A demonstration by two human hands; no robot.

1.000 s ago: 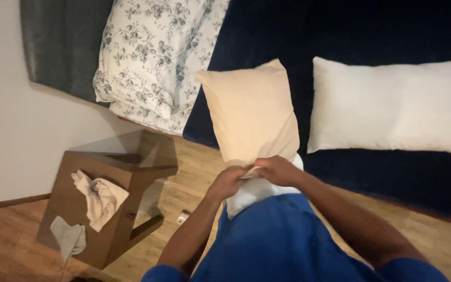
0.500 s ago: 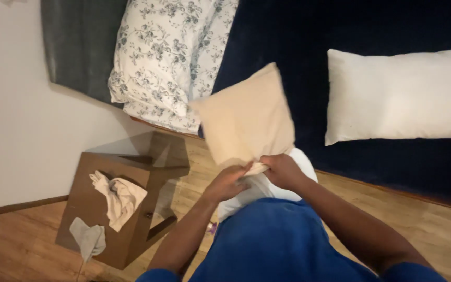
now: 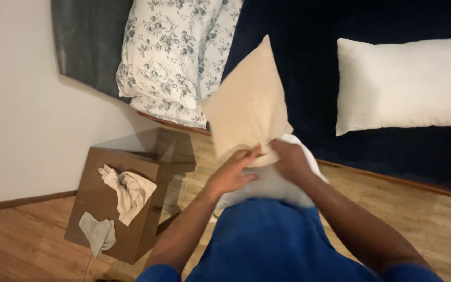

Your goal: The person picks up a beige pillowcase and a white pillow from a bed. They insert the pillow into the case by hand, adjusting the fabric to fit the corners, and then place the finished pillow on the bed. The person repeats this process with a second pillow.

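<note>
Here I have both hands on the beige pillowcase [image 3: 249,102], which stands up on one corner above the near edge of the bed [image 3: 392,151]. My left hand [image 3: 232,175] pinches its lower open edge from the left, and my right hand [image 3: 289,159] grips the same edge from the right, both clenched on the cloth. Under them a white pillow [image 3: 267,185] bulges out against my blue shirt [image 3: 267,245], so I judge I am partway through working the pillow into the case, with most of it not yet inside. The next move calls for a firm hold on the opening while the pillow is pushed in deeper. Far right on the bed lies a second white pillow [image 3: 408,83]; far left a flowered duvet [image 3: 176,52]. Near left stands a brown bedside box [image 3: 95,201] with crumpled cloths [image 3: 126,190] on it.
</note>
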